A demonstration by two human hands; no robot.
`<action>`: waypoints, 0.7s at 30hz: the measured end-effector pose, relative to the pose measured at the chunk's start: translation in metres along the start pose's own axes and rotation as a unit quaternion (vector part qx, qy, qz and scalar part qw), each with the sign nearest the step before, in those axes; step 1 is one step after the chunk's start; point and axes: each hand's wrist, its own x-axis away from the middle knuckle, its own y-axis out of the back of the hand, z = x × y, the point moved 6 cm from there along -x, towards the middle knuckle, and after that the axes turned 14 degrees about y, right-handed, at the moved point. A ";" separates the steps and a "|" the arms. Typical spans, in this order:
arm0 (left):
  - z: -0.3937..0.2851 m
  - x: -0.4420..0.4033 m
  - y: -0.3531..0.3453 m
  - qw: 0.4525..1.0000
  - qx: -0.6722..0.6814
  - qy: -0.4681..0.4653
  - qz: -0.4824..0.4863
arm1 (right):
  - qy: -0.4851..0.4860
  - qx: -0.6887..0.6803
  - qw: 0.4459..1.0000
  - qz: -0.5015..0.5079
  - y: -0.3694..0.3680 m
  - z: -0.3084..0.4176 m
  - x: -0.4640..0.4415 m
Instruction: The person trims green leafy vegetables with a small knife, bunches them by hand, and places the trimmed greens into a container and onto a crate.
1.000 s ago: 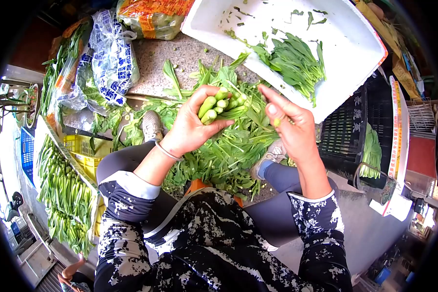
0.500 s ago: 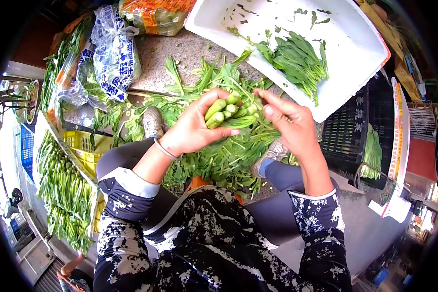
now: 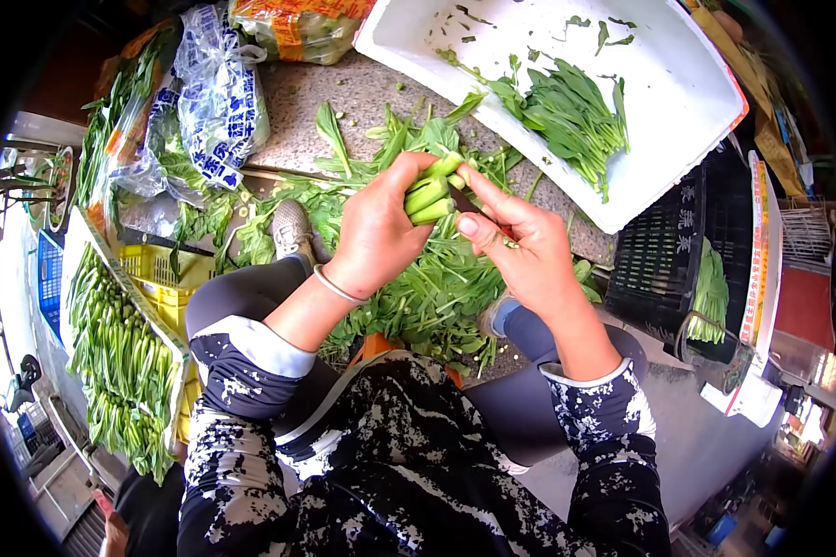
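My left hand (image 3: 378, 215) is closed around a bunch of leafy green stalks (image 3: 429, 197). Their pale cut ends point right, and most of their leaves are hidden behind the hand. On the right side of the bunch, my right hand (image 3: 527, 243) has its index fingertip against the upper stalk ends, with the thumb just below them. The other fingers are curled, and a small bit of something greenish shows between them. Beneath both hands lies a heap of loose leaves and stems (image 3: 418, 292) on the ground.
A white foam box (image 3: 492, 42) holding a leafy bunch stands ahead right, beside a black crate (image 3: 655, 265). At left, a box of stacked stalks (image 3: 125, 362) rests by a yellow crate (image 3: 172, 278). Plastic bags (image 3: 218, 102) lie ahead left. Another person's hand (image 3: 111, 524) shows lower left.
My left hand has turned and wraps the bunch from above, stalk ends now facing right. My right hand has moved slightly left and down, against the stalk ends. The person at lower left has shifted.
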 end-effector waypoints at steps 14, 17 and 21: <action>0.003 0.001 -0.002 0.998 -0.009 0.046 0.030 | 0.061 0.230 0.971 0.001 0.011 -0.005 -0.002; 0.011 -0.001 -0.008 0.992 0.060 0.072 0.083 | 0.088 0.222 0.966 -0.094 0.027 -0.005 -0.007; 0.017 -0.002 -0.022 0.907 0.319 0.165 0.221 | -0.031 0.041 0.982 -0.180 0.039 -0.019 -0.008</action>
